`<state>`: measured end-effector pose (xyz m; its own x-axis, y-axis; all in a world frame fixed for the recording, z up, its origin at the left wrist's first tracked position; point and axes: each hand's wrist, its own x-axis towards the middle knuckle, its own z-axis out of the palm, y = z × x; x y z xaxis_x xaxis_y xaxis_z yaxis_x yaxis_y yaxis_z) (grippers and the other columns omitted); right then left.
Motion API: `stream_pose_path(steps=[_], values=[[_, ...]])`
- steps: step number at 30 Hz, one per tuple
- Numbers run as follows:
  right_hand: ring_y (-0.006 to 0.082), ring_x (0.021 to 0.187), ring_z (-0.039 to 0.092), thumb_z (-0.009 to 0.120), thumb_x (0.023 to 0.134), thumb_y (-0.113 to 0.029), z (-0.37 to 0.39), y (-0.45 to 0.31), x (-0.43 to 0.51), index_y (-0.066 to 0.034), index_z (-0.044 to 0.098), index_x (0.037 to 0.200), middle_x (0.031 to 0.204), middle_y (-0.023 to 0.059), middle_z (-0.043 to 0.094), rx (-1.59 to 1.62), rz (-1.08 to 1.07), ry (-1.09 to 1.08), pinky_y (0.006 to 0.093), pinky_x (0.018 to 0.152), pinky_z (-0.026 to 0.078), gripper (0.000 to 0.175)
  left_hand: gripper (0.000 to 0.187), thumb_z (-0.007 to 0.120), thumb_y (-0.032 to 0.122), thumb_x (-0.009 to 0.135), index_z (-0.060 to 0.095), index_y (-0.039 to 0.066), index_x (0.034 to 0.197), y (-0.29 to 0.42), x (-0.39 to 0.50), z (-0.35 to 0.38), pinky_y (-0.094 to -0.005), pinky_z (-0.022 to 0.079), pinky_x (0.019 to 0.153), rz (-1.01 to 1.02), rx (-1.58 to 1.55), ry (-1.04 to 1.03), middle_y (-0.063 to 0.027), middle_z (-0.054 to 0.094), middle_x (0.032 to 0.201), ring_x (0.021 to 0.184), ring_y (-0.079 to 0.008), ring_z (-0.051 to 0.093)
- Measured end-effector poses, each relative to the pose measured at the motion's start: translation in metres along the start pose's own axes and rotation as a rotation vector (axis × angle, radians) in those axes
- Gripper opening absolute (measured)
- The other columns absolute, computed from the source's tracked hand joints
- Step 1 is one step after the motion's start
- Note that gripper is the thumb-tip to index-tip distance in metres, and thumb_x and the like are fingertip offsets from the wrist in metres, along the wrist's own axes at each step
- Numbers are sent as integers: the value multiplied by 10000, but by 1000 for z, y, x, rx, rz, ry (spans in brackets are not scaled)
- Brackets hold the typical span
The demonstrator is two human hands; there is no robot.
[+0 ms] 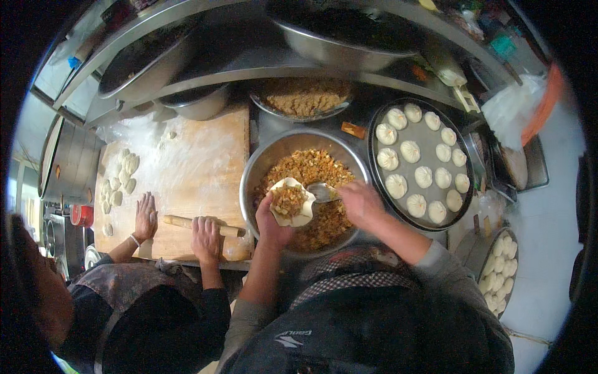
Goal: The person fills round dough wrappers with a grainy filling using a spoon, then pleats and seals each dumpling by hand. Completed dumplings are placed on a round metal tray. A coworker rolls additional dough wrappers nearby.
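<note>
My left hand (pixel 272 223) holds up a round dough wrapper (pixel 304 216) heaped with chopped filling (pixel 288 201), over a large steel bowl (pixel 247 187). My right hand (pixel 359 202) grips a metal spoon (pixel 322 192), its head just right of the wrapper. More orange-brown filling (pixel 310 161) lies in the bowl beneath both hands. Right of the bowl, pleated buns (pixel 410 152) sit spaced out on a round dark-rimmed tray (pixel 432 227).
At left, a co-worker's hand (pixel 205 237) rests on a rolling pin (pixel 177 221) on a floured wooden board (pixel 205 163); dough pieces (pixel 124 170) lie there. Behind are a bowl of brown filling (pixel 303 104) and a metal shelf edge (pixel 280 74). Another bun tray (pixel 484 271) stands lower right.
</note>
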<state>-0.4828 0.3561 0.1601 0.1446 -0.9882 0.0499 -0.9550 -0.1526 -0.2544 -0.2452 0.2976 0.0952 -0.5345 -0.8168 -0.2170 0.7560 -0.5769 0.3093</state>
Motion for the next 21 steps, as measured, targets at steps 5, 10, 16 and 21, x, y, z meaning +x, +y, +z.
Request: stream_pose_path(steps=[5, 10, 16, 21], values=[[304, 982, 685, 679, 873, -38, -4, -18, -3, -32, 646, 1226, 1137, 147, 687, 726, -79, 3, 371, 906, 549, 355, 546, 510, 350, 946, 526, 19, 1379, -20, -13, 29, -487, 498, 1018, -26, 32, 61, -166, 635, 1306, 1165, -328, 632], [135, 913, 669, 642, 959, -65, -9, 4, -5, 33, 654, 1137, 985, 61, 697, 1553, 335, -149, 285, 810, 551, 203, 536, 539, 290, 915, 525, -10, 1359, -47, -22, 47, -466, 510, 1002, -68, 109, 96, -176, 640, 1280, 1141, -319, 643], [95, 797, 630, 691, 958, -177, -12, 30, -22, -10, 672, 1113, 926, 23, 694, 1234, 235, -106, 263, 721, 526, 229, 414, 586, 158, 944, 551, 11, 1329, -76, -36, 75, -463, 530, 977, -123, 242, 159, -145, 667, 1228, 1106, -298, 667], [178, 821, 670, 714, 920, -282, -35, 53, -48, -15, 688, 1057, 930, 113, 717, 1142, 288, -200, 360, 750, 533, 302, 388, 561, 44, 952, 537, 11, 1338, -97, -36, 110, -406, 569, 906, -196, 578, 187, -122, 666, 1200, 1064, -264, 681]])
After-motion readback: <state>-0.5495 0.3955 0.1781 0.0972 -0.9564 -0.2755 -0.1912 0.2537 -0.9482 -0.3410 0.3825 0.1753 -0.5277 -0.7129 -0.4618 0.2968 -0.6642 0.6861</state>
